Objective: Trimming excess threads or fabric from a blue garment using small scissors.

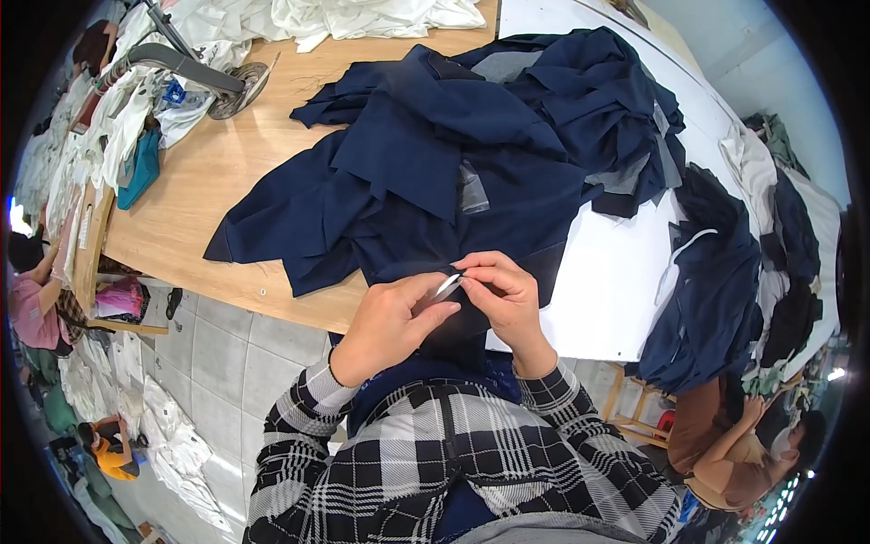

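In front of me a large pile of navy blue cloth [417, 163] lies bunched on the table, its near edge hanging toward my body. My left hand [385, 326] is closed, thumb and fingers around a slim white piece [446, 288] whose kind I cannot make out. Close beside it, my right hand [507, 304] pinches a dark edge of the navy cloth at the tip of the white piece. The fingertips of both hands almost meet. A small clear plastic piece [472, 189] rests on the cloth beyond them.
The wooden tabletop [199, 190] adjoins a white one [598, 299] at right. White garments [362, 18] are heaped at the back. A grey metal stand [186, 68] is at far left. More navy cloth [707, 281] hangs at right, near a seated person [734, 453].
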Demonstrator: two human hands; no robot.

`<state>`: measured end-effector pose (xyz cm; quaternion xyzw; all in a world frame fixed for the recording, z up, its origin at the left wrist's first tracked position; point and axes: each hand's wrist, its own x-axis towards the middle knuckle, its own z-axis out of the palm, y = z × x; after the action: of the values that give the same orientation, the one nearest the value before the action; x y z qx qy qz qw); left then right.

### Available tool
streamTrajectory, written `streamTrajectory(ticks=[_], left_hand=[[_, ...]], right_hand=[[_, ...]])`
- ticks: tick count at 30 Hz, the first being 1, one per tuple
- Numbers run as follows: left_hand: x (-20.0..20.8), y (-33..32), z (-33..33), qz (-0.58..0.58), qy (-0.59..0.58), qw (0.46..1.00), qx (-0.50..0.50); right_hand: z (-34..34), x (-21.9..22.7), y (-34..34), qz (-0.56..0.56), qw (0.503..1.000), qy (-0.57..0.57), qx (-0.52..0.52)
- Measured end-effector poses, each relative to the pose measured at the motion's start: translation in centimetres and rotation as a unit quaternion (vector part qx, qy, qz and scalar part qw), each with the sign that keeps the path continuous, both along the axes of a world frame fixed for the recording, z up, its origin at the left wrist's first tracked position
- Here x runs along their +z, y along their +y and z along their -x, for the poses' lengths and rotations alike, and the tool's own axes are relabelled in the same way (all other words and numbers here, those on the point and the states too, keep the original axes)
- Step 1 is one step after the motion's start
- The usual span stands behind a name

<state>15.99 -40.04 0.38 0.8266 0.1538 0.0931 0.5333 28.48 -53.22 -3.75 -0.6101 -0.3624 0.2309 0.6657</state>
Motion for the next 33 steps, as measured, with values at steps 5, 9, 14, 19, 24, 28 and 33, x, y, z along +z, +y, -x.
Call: streamTrajectory(ticks=[5, 9, 14, 19, 24, 28, 33], left_hand=[[0.2, 0.0, -0.2, 0.019, -0.007, 1.0, 0.0], [0.0, 0.2, -0.2, 0.032, 0.003, 0.999, 0.002], [-0.1, 0.5, -0.3, 0.065, 0.022, 0.998, -0.008], [-0.1, 0.7, -0.3, 0.079, 0.029, 0.996, -0.025], [-0.5, 0.8, -0.2, 0.109, 0.026, 0.993, -0.029], [-0.9, 1.0, -0.4, 0.18, 0.037, 0.982, -0.031], [-1.0, 1.0, -0.4, 0.262, 0.062, 0.962, -0.04]], right_hand=[[-0.1, -0.1, 0.1, -0.002, 1.0, 0.002, 0.005], [-0.2, -0.2, 0.1, -0.014, 1.0, -0.018, 0.014], [-0.3, 0.0, 0.2, -0.005, 0.999, -0.028, 0.017], [-0.7, 0.1, 0.2, -0.008, 0.998, -0.05, 0.032], [-0.7, 0.1, 0.1, 0.002, 0.999, -0.032, 0.04], [-0.9, 0.0, 0.2, -0.017, 0.998, -0.039, 0.044], [-0.9, 0.0, 0.1, -0.011, 0.997, -0.048, 0.051]])
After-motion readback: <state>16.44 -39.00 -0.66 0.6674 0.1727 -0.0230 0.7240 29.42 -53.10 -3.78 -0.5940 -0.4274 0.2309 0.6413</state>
